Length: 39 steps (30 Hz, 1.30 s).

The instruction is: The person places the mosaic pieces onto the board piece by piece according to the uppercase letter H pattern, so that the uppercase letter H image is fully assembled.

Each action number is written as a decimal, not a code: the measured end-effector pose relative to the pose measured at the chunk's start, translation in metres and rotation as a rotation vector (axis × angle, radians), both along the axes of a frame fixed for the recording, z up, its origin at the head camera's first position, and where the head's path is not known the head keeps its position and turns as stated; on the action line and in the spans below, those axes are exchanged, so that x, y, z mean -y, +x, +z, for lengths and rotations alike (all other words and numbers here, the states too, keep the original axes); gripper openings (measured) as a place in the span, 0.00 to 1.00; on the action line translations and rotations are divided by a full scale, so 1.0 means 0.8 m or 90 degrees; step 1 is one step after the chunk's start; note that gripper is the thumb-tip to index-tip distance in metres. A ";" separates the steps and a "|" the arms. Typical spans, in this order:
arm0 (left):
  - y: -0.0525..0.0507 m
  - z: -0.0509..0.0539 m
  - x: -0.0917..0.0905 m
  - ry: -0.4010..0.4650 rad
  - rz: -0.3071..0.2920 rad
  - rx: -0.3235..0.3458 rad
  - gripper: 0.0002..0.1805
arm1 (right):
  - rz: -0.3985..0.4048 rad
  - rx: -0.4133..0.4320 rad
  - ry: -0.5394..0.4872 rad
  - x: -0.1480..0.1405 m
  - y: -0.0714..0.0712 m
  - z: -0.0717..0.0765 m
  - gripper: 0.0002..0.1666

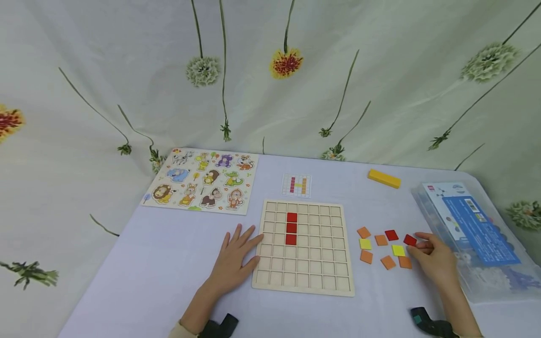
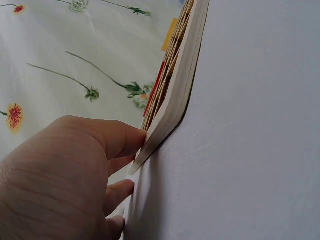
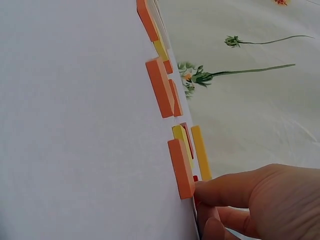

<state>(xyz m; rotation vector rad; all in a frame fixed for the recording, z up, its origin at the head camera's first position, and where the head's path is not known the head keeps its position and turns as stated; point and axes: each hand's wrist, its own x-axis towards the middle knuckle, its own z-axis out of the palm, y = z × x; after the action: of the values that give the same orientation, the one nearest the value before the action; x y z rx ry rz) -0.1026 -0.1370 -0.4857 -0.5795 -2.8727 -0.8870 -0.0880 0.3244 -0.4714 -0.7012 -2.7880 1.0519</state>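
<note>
A wooden grid board [image 1: 323, 267] lies in the middle of the table, with three red square tiles [image 1: 291, 228] stacked in one column of its cells. My left hand [image 1: 233, 263] rests flat with fingers spread, its fingertips touching the board's left edge; the left wrist view shows the thumb [image 2: 125, 140] against that edge. To the right of the board, my right hand [image 1: 435, 258] pinches a red tile [image 1: 409, 240] between thumb and fingertips. Beside it lie loose orange tiles [image 1: 388, 262], yellow tiles [image 1: 398, 250] and another red tile [image 1: 391, 234].
Behind the board lies a small pattern card [image 1: 307, 191]. An animal puzzle board [image 1: 198, 188] is at the back left, a yellow bar [image 1: 383, 179] at the back right. A clear plastic box [image 1: 486, 286] with a blue label stands at the right, close to my right hand.
</note>
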 end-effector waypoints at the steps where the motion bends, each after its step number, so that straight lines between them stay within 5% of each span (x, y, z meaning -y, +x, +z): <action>1: 0.000 0.000 0.000 -0.001 0.000 0.001 0.27 | 0.001 -0.001 0.000 0.000 0.000 0.000 0.28; 26: -0.001 0.000 0.000 -0.003 -0.002 0.001 0.27 | -0.018 -0.043 0.016 0.007 0.001 0.001 0.20; 39: -0.001 0.001 -0.001 0.003 -0.001 0.006 0.27 | 0.049 -0.102 0.020 0.030 -0.004 0.020 0.22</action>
<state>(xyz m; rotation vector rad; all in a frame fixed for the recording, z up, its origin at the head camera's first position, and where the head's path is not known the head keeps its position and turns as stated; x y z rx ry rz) -0.1035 -0.1361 -0.4852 -0.5796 -2.8788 -0.8987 -0.0914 0.3006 -0.4551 -0.4877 -2.7065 1.0259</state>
